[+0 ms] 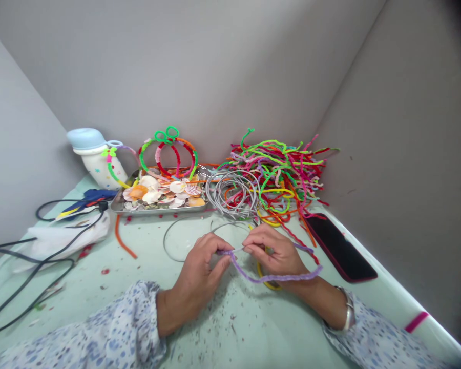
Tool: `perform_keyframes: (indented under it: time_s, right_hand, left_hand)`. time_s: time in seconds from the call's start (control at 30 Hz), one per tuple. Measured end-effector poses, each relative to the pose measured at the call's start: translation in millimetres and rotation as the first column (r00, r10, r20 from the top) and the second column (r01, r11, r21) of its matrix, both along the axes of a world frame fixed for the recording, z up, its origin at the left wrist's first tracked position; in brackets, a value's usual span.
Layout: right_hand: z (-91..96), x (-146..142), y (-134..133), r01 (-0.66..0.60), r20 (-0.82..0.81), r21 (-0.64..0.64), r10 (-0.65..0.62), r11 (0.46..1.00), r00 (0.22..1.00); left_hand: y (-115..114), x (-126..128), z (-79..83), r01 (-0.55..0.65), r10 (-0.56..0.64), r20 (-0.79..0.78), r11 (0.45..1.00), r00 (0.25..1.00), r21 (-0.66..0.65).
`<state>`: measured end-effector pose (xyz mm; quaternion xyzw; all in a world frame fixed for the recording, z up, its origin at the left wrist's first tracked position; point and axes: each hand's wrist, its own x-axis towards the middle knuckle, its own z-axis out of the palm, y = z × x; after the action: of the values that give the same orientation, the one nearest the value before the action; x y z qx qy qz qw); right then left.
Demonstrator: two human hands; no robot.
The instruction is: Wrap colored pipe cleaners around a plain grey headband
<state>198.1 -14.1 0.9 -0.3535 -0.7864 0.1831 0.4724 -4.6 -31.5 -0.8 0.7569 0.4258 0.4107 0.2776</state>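
My left hand (197,274) is closed in a pinch on a fuzzy purple pipe cleaner (276,279), where it is wrapped around a thin grey wire (238,250). The pipe cleaner's long loose end sags from those fingertips across to the right, past my right wrist. My right hand (273,252) pinches the bare wire a short way to the right of the wrapped part. Another purple length (302,248) sticks out behind my right hand; whether it joins the same piece I cannot tell. A thin wire loop (165,238) curves over the table behind my left hand.
A metal tray (159,211) of seashells stands at the back, with pipe-cleaner hoops (195,154) above it. Right of it lie a grey wire coil (232,197) and a pipe-cleaner heap (276,159). A phone (341,248), white bottle (100,166) and black cable (30,260) lie around.
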Motion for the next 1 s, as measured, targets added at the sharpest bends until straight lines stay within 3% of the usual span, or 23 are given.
perform_keyframes:
  time_s: [0.27,1.0]
  right_hand:
    - [-3.2,1.3,-2.5,-0.017,0.006,-0.059,0.017,0.998,1.0]
    - [-4.5,1.3,-2.6,-0.031,0.067,-0.069,0.035,0.997,0.997]
  left_hand:
    - [-1.4,1.0,-0.4,0.004,-0.001,0.055,0.999,0.998,-0.053]
    - [-0.2,0.7,3.8,0.015,-0.006,0.081,0.993,0.997,-0.115]
